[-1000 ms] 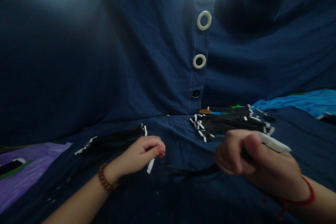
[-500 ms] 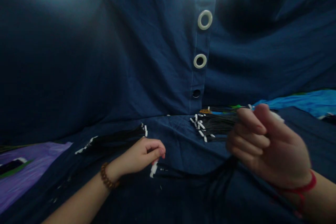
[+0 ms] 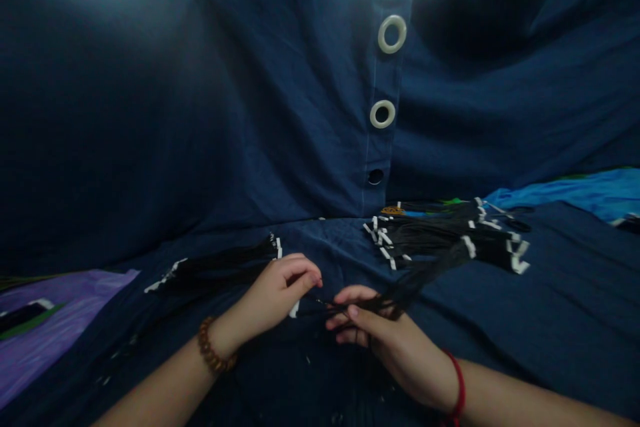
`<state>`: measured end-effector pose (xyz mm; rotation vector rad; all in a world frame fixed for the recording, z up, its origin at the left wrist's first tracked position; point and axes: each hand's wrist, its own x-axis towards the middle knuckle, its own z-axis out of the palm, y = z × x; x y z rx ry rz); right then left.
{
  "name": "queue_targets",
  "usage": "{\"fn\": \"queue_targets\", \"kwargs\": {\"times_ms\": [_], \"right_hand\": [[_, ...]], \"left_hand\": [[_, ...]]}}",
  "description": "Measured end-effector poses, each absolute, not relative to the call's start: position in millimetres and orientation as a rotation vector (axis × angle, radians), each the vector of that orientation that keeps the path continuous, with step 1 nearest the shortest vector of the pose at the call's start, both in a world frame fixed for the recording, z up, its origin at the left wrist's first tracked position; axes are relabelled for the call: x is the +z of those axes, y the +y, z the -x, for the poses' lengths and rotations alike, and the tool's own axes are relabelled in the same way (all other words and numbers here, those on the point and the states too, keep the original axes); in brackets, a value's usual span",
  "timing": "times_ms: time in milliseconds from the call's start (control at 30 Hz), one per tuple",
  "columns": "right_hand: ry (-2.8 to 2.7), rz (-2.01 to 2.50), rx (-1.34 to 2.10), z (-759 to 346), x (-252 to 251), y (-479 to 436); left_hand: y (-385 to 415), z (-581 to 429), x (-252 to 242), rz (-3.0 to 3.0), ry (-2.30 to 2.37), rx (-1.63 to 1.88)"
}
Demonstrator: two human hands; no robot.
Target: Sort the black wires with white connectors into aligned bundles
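Observation:
My left hand (image 3: 277,292) pinches near a small white tag (image 3: 295,309), and a thin black cord (image 3: 320,310) runs from its fingertips to my right hand (image 3: 365,323). The right fingers are closed around a strand of black cords (image 3: 413,287) that rises toward a white-tagged black cord bundle (image 3: 440,237) at the back right. Left of my left hand lies a second bundle of black cords (image 3: 225,265), with white tags at its ends. The hands are close together but not touching.
Everything lies on a dark blue cloth (image 3: 500,320) that rises behind into a hanging panel with white grommets (image 3: 392,34). A purple sheet (image 3: 60,323) lies at the left, and a bright blue cloth (image 3: 575,193) at the right. A few small white bits dot the cloth.
My right hand has moved down and left from the right side, closer to my left hand, and now holds the black cords. The right bundle looks spread further right. My left hand has barely moved.

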<state>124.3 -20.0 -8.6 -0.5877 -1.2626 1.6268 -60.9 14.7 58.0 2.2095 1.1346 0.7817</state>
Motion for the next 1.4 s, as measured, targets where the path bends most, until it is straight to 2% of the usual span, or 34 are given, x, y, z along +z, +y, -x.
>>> {"fn": "queue_targets", "kwargs": {"times_ms": [200,300,533,767,833,900,967,1067,1233,1400], "right_hand": [[-1.384,0.54,1.596,-128,-17,-13],[-1.543,0.451,1.624,-131,-20,-14],[-1.695,0.316,1.729,-132,-27,-15],[-1.4,0.305,1.616,-134,-22,-5],[-1.316,0.309,1.691,-133,-23,-5],[-1.257,0.302,1.793,-133,-26,-4],[-1.228,0.277,1.876,-132,-31,-3],[-1.227,0.227,1.948,-133,-36,-3],[-1.218,0.195,1.966,-133,-39,-2],[-1.218,0.184,1.972,-133,-39,-1]], "left_hand": [[16,67,54,-2.031,1.022,0.474],[16,67,49,-2.004,0.996,0.437],[16,59,49,-2.113,1.067,0.54],[25,106,98,-2.395,1.531,0.949],[25,122,109,-2.528,1.471,0.677],[26,134,114,-2.484,1.195,0.268],[29,141,110,-2.345,1.086,0.131],[44,145,87,-2.326,1.432,0.385],[70,152,44,-2.311,1.618,0.506],[79,174,57,-2.13,1.724,0.9]]}}
